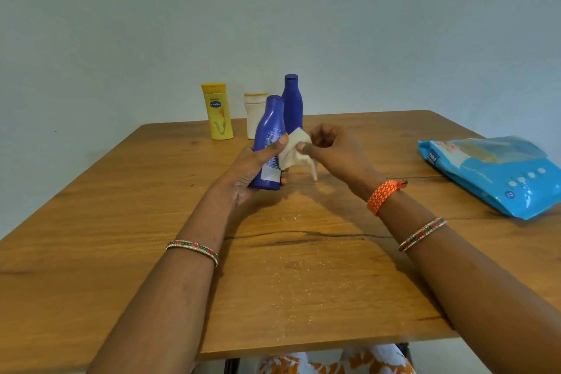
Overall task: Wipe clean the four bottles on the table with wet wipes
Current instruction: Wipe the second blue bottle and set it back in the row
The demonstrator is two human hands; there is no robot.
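Pale blue-grey wall is seen behind a wooden table (121, 222), over whose middle both hands are raised. A small blue bottle (268, 143) is gripped round its lower body by the left hand (252, 170), tilted slightly with its cap away from the person and its base lifted off the wood. A crumpled white wipe (296, 152) is pinched by the curled fingers of the right hand (331, 149) and is held against the right side of that bottle, with a loose tail hanging below. The step in hand is judged to be the wiping of this first-held bottle; whether it is nearly done cannot be told. Toward the far edge, three more bottles are stood upright: a taller blue bottle (293, 100) just behind the held one, a white bottle (254, 114) beside it to the left, and a yellow bottle (218, 111) further left. A blue pack of wipes (491, 173) is laid flat at the right edge. Next, the bottle would likely need to be turned in the left hand so that the wipe can be drawn over the unwiped faces and cap, before it is set down and another is taken.
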